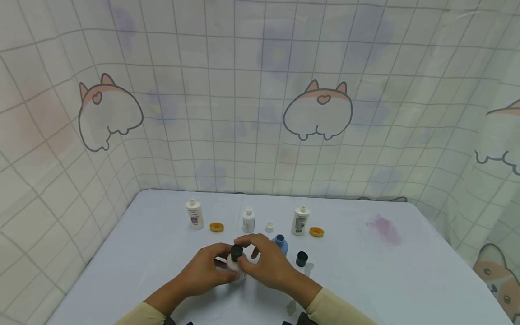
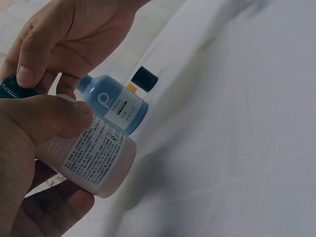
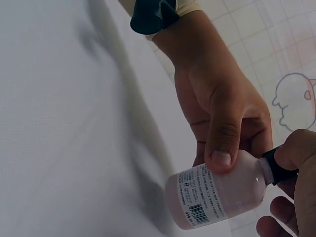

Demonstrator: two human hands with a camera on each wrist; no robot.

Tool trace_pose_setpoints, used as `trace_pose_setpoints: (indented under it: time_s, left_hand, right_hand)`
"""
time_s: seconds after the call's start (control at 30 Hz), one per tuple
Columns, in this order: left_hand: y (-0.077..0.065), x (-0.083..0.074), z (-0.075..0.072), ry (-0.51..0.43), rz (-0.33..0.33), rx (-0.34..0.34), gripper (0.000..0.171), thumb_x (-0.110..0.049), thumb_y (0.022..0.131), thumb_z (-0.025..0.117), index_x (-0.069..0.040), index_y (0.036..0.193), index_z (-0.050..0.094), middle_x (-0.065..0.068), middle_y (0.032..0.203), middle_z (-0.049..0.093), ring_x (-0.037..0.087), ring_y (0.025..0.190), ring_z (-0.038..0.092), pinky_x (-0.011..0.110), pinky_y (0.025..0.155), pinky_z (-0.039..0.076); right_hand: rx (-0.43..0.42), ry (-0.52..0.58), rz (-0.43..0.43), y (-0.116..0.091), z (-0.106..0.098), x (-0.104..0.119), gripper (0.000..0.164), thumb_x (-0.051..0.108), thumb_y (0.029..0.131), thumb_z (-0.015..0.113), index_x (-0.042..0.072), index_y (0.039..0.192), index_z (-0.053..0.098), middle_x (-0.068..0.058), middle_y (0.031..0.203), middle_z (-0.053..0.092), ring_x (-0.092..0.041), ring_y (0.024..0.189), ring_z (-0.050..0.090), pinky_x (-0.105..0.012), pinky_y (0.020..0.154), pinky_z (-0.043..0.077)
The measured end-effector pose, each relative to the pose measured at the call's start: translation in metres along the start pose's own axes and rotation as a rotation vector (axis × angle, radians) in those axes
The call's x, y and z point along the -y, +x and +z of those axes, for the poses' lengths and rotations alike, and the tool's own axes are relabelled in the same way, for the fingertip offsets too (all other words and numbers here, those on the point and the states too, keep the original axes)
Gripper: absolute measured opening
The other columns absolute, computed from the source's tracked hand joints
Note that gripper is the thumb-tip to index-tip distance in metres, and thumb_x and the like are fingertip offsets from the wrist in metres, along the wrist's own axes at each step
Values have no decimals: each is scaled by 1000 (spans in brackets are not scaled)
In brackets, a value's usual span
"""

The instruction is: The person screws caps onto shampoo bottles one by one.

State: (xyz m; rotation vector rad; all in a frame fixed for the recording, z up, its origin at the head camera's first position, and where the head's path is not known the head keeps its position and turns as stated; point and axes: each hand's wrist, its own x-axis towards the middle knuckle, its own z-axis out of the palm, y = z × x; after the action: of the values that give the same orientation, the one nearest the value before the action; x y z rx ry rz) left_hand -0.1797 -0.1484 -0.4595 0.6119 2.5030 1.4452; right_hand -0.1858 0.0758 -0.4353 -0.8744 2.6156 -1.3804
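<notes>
While the left hand [image 1: 201, 273] wraps its fingers round a pale pink, round-shouldered bottle [image 3: 219, 190] with a white printed label, the right hand [image 1: 273, 265] pinches the black cylindrical cap [image 1: 237, 251] at its neck. The bottle is at the near half of the white counter [image 1: 365, 280]. Just beyond the right hand stands an uncapped blue bottle [image 2: 116, 101], near a loose black cap [image 1: 302, 258]. Farther back, three white bottles [image 1: 248, 221] stand spaced apart, with round orange caps [image 1: 216, 227] and a small white cap [image 1: 269, 227] among them.
</notes>
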Motion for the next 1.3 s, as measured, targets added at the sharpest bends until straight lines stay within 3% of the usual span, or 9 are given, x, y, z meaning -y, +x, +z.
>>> trace_pose_setpoints:
  time_s: [0.13, 0.27, 0.43, 0.63, 0.83, 1.0, 1.17, 1.3]
  left_hand:
    - [0, 1, 0, 5, -5, -1, 57, -30, 84, 88, -10, 131, 63, -4, 121, 69, 15, 110, 66, 26, 91, 57]
    - [0, 0, 1, 2, -9, 2, 57, -31, 84, 87, -12, 132, 63, -6, 122, 68, 14, 111, 65, 24, 92, 56]
    - [-1, 0, 1, 9, 13, -7, 57, -29, 84, 87, -9, 131, 63, -3, 122, 69, 17, 112, 65, 26, 91, 57]
    - [-2, 2, 2, -2, 18, -14, 56, -26, 83, 89, -8, 130, 63, -2, 123, 69, 17, 111, 65, 27, 91, 57]
    - [-2, 2, 2, -14, 23, -6, 54, -26, 83, 88, -11, 129, 64, -4, 123, 69, 15, 111, 66, 25, 91, 57]
    - [-3, 0, 1, -16, 28, -4, 55, -27, 83, 88, -10, 129, 64, -2, 123, 69, 17, 112, 66, 27, 92, 57]
    - [-3, 0, 0, -28, 23, -6, 57, -27, 82, 89, -9, 130, 64, -1, 124, 68, 17, 112, 65, 27, 92, 57]
    - [-3, -1, 0, -31, 24, -9, 58, -26, 81, 90, -9, 130, 64, 0, 125, 68, 18, 112, 65, 26, 92, 56]
  right_hand:
    - [-18, 12, 23, 1, 1, 0, 35, 25, 94, 78, 18, 126, 65, 10, 111, 61, -24, 102, 61, -26, 79, 54]
    - [-18, 37, 21, 1, 1, 0, 44, 30, 92, 80, 18, 131, 63, 10, 119, 61, -24, 109, 59, -27, 83, 55]
    - [-2, 43, -47, 0, 2, 0, 48, 18, 94, 74, 21, 140, 59, 8, 131, 61, -14, 118, 58, -27, 88, 56]
    - [-5, 11, -96, 0, 2, 0, 41, 11, 96, 68, 18, 136, 64, 8, 129, 65, -13, 109, 61, -29, 85, 57]
    - [-12, 27, -60, 1, 3, -2, 33, 17, 95, 75, 17, 125, 65, 10, 115, 65, -23, 105, 61, -29, 82, 56]
    - [-8, 45, -26, 2, 3, -3, 40, 24, 93, 79, 16, 128, 63, 11, 119, 62, -21, 110, 59, -31, 84, 57]
    - [-3, 61, -63, 1, 3, -2, 45, 13, 95, 72, 16, 138, 60, 7, 129, 62, -18, 116, 59, -29, 87, 56]
    - [0, 43, -73, 1, 4, -2, 40, 9, 94, 67, 17, 133, 64, 9, 126, 64, -16, 110, 61, -28, 86, 56]
